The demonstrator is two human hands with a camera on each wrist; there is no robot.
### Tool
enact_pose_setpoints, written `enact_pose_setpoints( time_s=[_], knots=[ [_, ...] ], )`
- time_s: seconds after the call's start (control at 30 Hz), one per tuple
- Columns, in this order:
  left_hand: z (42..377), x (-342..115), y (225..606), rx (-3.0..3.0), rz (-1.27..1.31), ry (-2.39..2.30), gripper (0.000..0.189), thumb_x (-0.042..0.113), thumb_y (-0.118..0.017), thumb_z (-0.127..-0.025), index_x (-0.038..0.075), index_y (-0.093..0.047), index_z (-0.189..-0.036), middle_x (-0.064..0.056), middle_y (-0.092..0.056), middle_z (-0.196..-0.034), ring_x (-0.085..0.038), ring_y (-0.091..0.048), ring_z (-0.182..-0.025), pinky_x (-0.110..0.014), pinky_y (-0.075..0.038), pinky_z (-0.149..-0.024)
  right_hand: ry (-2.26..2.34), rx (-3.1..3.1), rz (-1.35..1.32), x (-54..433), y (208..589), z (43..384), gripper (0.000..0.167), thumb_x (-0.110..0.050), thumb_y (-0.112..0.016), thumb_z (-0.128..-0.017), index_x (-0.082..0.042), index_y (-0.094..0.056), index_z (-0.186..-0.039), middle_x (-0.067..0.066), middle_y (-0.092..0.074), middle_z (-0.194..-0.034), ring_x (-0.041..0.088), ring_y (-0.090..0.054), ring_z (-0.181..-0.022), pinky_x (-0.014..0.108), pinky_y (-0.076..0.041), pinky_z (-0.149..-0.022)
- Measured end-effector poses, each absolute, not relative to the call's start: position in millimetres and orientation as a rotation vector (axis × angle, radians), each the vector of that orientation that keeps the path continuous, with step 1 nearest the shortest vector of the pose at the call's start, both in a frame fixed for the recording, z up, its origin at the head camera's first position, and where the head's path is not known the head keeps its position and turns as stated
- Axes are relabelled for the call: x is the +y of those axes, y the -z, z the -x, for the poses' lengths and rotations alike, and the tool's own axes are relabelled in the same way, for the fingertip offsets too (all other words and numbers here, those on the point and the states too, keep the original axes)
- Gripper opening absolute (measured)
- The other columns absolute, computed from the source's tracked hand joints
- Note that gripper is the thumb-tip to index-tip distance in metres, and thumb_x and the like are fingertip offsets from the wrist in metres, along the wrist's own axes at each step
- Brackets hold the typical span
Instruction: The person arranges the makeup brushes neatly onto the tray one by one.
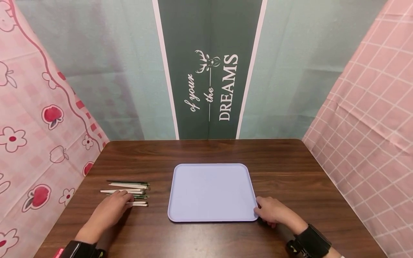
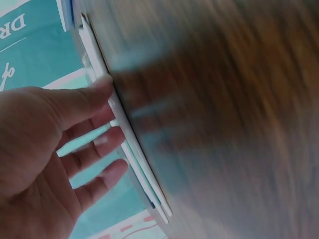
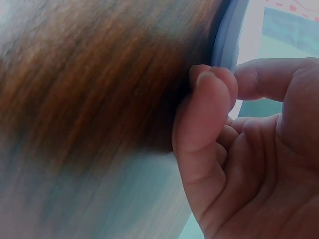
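On the left of the table lies a loose row of slim brushes, with white, green and dark handles and their heads toward the right. My left hand is at the near side of this row. Its thumb and index finger pinch a white-handled brush low over the wood. A pale green handle shows behind the fingers in the left wrist view. At the table's middle is a lavender rectangular tray, lying flat. My right hand grips its near right edge, fingers curled beneath the rim.
The dark wooden table has rounded far corners. Behind it hangs a green curtain with printed lettering. Patterned pink cloths close off the left and right sides. Each wrist wears a black band.
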State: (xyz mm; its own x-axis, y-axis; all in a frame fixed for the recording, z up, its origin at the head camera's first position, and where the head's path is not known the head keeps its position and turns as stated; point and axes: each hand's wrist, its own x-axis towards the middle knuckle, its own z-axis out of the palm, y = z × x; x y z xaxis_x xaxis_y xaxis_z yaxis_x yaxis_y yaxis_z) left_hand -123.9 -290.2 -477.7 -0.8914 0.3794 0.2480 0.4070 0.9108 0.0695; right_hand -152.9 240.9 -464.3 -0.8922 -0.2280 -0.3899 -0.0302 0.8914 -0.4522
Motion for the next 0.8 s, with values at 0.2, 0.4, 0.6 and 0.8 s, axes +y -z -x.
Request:
enact_pose_setpoints(
  time_s=[0.2, 0.4, 0.6, 0.8],
  knots=[
    [131.1, -295.0, 479.1, -2.805, 0.668, 0.201, 0.026, 0.011, -0.084, -0.078, 0.022, -0.060, -0.079, 0.014, -0.053, -0.078, -0.010, -0.053, -0.075, -0.032, -0.046, -0.064, 0.611, 2.614, 0.183, 241.4, 464.3, 153.2, 0.016, -0.015, -0.062, -0.094, -0.010, -0.052, -0.082, 0.006, -0.055, -0.062, 0.018, -0.055, -0.045, 0.031, -0.048, -0.041],
    [135.2, -295.7, 478.3, -2.852, 0.681, 0.230, 0.029, 0.009, -0.083, -0.080, 0.022, -0.056, -0.079, 0.014, -0.051, -0.079, -0.008, -0.049, -0.077, -0.032, -0.045, -0.066, 0.597, 2.608, 0.181, 241.4, 464.5, 153.2, 0.016, -0.015, -0.062, -0.095, -0.010, -0.052, -0.083, 0.006, -0.056, -0.062, 0.018, -0.055, -0.046, 0.030, -0.048, -0.041],
    [137.6, -297.7, 481.8, -2.809, 0.730, 0.233, 0.032, 0.010, -0.083, -0.079, 0.022, -0.054, -0.079, 0.015, -0.047, -0.078, -0.006, -0.046, -0.075, -0.030, -0.043, -0.064, 0.600, 2.608, 0.180, 241.0, 464.4, 152.4, 0.016, -0.015, -0.062, -0.094, -0.010, -0.052, -0.083, 0.006, -0.056, -0.062, 0.018, -0.055, -0.047, 0.030, -0.048, -0.041],
    [135.6, -294.9, 478.3, -2.696, 0.765, 0.211, 0.034, 0.005, -0.082, -0.078, 0.021, -0.052, -0.080, 0.014, -0.044, -0.079, -0.006, -0.046, -0.074, -0.028, -0.043, -0.062, 0.600, 2.605, 0.178, 240.8, 464.1, 152.2, 0.016, -0.015, -0.062, -0.094, -0.010, -0.052, -0.083, 0.006, -0.055, -0.063, 0.018, -0.055, -0.047, 0.030, -0.048, -0.041]
  ],
)
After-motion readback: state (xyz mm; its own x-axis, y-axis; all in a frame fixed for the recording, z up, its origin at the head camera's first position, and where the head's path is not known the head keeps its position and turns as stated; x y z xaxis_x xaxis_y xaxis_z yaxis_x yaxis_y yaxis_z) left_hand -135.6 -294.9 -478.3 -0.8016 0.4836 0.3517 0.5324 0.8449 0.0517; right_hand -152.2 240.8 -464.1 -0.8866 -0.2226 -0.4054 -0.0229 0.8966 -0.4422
